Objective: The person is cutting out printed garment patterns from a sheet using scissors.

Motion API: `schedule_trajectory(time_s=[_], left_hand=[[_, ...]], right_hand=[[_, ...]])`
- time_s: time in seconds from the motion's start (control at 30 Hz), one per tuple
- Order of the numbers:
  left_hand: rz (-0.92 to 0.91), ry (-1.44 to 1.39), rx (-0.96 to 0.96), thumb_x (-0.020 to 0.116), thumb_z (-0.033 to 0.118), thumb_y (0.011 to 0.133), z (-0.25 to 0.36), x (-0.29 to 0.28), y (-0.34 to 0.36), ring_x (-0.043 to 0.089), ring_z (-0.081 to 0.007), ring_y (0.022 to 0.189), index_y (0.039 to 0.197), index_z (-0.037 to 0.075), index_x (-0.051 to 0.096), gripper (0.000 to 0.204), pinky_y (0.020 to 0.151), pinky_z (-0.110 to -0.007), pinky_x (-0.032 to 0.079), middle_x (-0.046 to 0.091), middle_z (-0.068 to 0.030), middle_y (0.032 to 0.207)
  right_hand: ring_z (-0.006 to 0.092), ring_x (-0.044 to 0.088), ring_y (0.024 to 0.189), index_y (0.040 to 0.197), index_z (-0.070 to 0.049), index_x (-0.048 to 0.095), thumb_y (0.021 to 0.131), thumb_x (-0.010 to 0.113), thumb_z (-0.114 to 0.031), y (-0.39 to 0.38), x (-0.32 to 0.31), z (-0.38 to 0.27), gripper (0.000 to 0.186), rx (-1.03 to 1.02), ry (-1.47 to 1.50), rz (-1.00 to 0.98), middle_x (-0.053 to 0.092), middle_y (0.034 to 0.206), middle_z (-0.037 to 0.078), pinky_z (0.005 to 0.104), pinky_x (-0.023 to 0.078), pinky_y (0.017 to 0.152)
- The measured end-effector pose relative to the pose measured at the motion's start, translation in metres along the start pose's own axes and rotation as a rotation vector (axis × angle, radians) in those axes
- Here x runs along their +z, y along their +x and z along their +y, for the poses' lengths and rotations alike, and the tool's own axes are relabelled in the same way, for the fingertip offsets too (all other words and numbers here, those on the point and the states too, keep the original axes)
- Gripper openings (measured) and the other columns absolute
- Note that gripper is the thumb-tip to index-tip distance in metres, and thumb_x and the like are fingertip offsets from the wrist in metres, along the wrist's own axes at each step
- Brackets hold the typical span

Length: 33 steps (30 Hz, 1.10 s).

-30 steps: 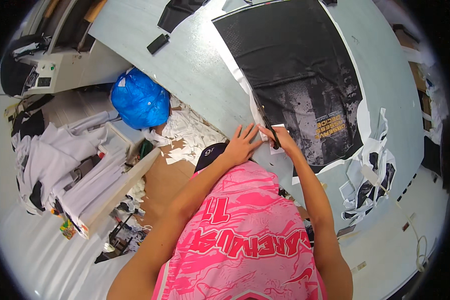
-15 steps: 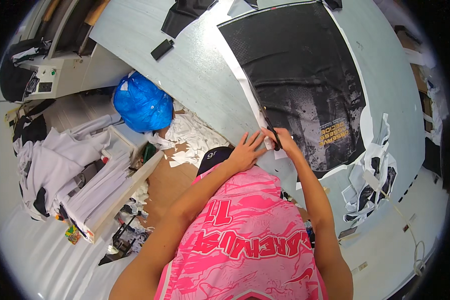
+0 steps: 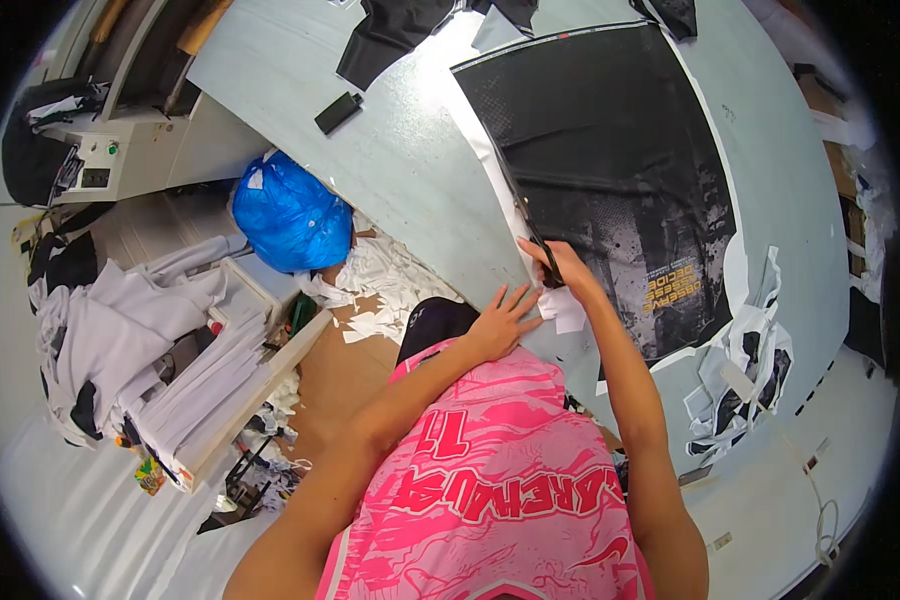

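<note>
My right hand (image 3: 566, 266) is shut on long black scissors (image 3: 528, 222), lying along the left edge of a large black printed fabric piece (image 3: 610, 140) with a white border (image 3: 480, 135), spread on the pale table (image 3: 400, 150). My left hand (image 3: 500, 325) rests open on the table's near edge, fingers spread, left of and below the scissors. A small white piece (image 3: 570, 315) hangs from the border just below my right hand. The scissors' blade tips are partly hidden along the fabric edge.
A black rectangular object (image 3: 338, 113) and dark fabric pieces (image 3: 385, 40) lie farther back; white offcuts (image 3: 745, 360) are heaped at right. Left stand a machine cabinet (image 3: 130, 155), a blue bag (image 3: 290, 210) and a bin of white cloth (image 3: 140, 350). Scraps (image 3: 390, 280) cover floor beside the table.
My right hand has moved slightly up along the fabric edge with the scissors, while my left hand has slid lower, away from it. The whole view has shifted a little downward.
</note>
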<state>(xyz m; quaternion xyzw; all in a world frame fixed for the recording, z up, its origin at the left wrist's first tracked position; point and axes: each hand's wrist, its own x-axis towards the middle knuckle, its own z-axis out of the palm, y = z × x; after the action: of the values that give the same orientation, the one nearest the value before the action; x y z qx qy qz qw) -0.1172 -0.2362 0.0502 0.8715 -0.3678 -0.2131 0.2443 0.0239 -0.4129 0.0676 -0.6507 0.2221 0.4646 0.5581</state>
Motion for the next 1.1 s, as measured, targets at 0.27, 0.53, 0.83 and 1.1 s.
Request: schedule_trajectory(time_s=[0.27,0.53,0.83,1.1], left_hand=[[-0.008,-0.013,0.0,0.073,0.029,0.085,-0.003,-0.002,-0.001,0.02,-0.0383,0.158,0.144,0.021,0.06,0.062,0.124,-0.06,0.022,0.026,-0.0162,0.17],[-0.008,-0.028,0.015,0.071,0.028,0.086,-0.007,-0.006,-0.001,0.019,-0.038,0.158,0.143,0.019,0.061,0.058,0.124,-0.059,0.022,0.024,-0.0157,0.171],[-0.062,0.006,0.021,0.073,0.029,0.087,-0.01,-0.003,-0.007,0.018,-0.0393,0.158,0.15,0.02,0.056,0.066,0.123,-0.06,0.023,0.019,-0.0152,0.172],[-0.067,0.024,0.031,0.074,0.03,0.085,0.002,-0.007,-0.007,0.018,-0.0402,0.158,0.152,0.022,0.052,0.071,0.121,-0.064,0.025,0.021,-0.0152,0.172]], right_hand=[[0.0108,0.053,0.056,0.065,-0.01,0.057,0.081,0.084,-0.059,0.025,0.01,-0.018,0.059,-0.048,-0.115,0.104,0.054,0.061,0.0,0.0283,0.041,0.055],[0.0125,0.057,0.055,0.066,-0.009,0.058,0.083,0.081,-0.062,0.046,0.02,-0.068,0.06,-0.024,-0.034,0.037,0.056,0.061,0.002,0.0282,0.044,0.055],[0.0162,0.058,0.049,0.053,-0.004,0.055,0.08,0.082,-0.062,0.061,0.034,-0.099,0.069,-0.117,-0.102,0.125,0.055,0.053,0.006,0.031,0.044,0.051],[0.0178,0.059,0.043,0.054,-0.001,0.063,0.074,0.087,-0.063,0.07,0.05,-0.132,0.07,-0.291,-0.328,0.334,0.059,0.05,0.008,0.0326,0.046,0.047]])
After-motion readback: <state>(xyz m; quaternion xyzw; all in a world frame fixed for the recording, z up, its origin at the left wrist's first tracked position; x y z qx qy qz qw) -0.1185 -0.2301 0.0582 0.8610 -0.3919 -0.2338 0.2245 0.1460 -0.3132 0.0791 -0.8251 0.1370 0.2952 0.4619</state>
